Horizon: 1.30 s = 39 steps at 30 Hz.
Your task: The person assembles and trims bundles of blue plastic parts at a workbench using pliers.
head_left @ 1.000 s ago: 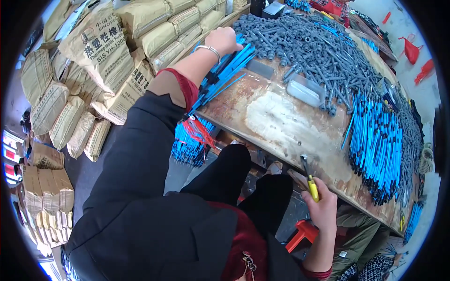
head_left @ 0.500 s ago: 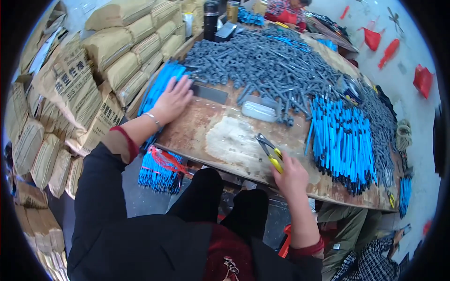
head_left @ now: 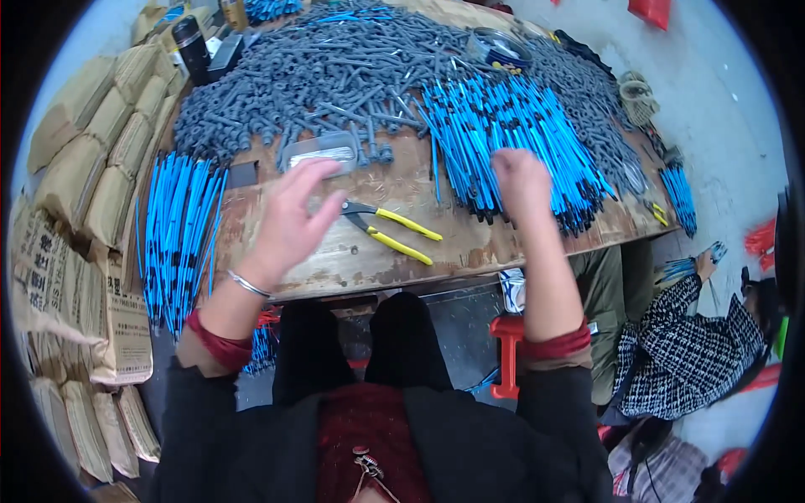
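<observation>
My left hand [head_left: 293, 214], open with thumb and fingers apart, is over the table beside the jaws of the yellow-handled pliers [head_left: 401, 225]. Those pliers lie on the wood with their handles spread, and neither hand touches them. At the near edge of a big heap of blue rods with black ends [head_left: 470, 138], my right hand [head_left: 523, 180] is curled with its fingertips turned away. What it holds, if anything, is hidden. A clear plastic box [head_left: 323, 151] with thin pale pieces stands just beyond my left hand.
Grey plastic anchor-like parts [head_left: 310, 71] cover the table's far side. More blue rods [head_left: 178, 235] lie at the left edge, next to a small dark plate [head_left: 244, 174]. A black flask [head_left: 189, 46] stands far left. Paper packages [head_left: 92, 159] are stacked left; a person's checked sleeve [head_left: 679, 352] shows right.
My right hand has let go of the pliers, now on the table, and moved to the blue rods. My left hand has left the rods at the left edge. The view has swung right.
</observation>
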Motion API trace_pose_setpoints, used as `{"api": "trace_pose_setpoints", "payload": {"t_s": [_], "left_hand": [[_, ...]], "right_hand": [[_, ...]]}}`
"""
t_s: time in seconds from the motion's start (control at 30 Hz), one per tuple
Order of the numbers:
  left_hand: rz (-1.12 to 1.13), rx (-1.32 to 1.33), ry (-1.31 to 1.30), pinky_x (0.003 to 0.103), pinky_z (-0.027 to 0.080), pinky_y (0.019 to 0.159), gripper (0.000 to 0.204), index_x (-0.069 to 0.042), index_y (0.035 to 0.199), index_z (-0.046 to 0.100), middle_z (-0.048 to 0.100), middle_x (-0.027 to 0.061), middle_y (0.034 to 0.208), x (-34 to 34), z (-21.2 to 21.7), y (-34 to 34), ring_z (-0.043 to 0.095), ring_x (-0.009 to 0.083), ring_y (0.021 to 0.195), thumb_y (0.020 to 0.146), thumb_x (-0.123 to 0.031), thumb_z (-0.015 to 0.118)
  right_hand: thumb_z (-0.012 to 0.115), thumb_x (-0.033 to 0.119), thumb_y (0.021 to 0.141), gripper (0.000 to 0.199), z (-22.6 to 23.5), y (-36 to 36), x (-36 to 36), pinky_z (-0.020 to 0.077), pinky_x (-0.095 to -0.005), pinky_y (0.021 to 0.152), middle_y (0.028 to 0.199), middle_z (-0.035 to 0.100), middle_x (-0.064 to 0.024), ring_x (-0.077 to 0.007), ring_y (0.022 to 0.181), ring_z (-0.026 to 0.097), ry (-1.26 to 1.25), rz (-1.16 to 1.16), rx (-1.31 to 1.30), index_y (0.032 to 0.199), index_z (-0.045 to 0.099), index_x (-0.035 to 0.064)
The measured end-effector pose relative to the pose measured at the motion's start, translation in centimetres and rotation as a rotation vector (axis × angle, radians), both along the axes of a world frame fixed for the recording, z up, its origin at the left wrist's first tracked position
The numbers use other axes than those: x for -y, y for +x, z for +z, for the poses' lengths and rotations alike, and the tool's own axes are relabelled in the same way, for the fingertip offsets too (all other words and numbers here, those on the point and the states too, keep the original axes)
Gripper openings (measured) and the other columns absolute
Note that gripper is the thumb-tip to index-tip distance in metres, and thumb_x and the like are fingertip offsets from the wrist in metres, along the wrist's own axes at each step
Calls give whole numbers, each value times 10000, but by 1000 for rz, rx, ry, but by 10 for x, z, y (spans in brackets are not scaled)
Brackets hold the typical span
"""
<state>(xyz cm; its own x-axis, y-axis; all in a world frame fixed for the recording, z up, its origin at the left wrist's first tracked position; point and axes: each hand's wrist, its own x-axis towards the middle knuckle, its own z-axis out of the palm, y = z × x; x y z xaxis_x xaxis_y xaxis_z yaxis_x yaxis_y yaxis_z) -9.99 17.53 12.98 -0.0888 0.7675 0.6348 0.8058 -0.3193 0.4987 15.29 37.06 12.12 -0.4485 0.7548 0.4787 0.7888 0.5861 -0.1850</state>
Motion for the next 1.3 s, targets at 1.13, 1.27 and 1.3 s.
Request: {"api": "trace_pose_setpoints", "payload": {"t_s": [1.13, 1.27, 1.3], "left_hand": [[-39, 346, 115, 374, 475, 721, 279, 5, 1010, 524, 585, 144, 871, 11, -88, 57, 574, 318, 817, 745, -27, 603], [-75, 308, 121, 374, 474, 721, 271, 7, 1004, 527, 584, 141, 873, 9, -87, 57, 573, 317, 820, 744, -22, 598], [-72, 311, 120, 374, 474, 721, 271, 7, 1004, 527, 584, 141, 873, 9, -87, 56, 573, 317, 820, 744, -22, 598]], "right_hand": [[607, 134, 728, 133, -12, -85, -85, 518, -400, 741, 922, 636, -160, -317, 844, 634, -92, -287, 350, 826, 669, 68], [617, 102, 692, 193, 5, -67, -118, 508, -368, 740, 885, 647, -177, -319, 816, 632, -407, -121, 728, 871, 681, 72], [617, 102, 692, 193, 4, -69, -116, 508, -368, 740, 885, 647, -177, -319, 816, 632, -406, -118, 733, 871, 681, 72]]}}
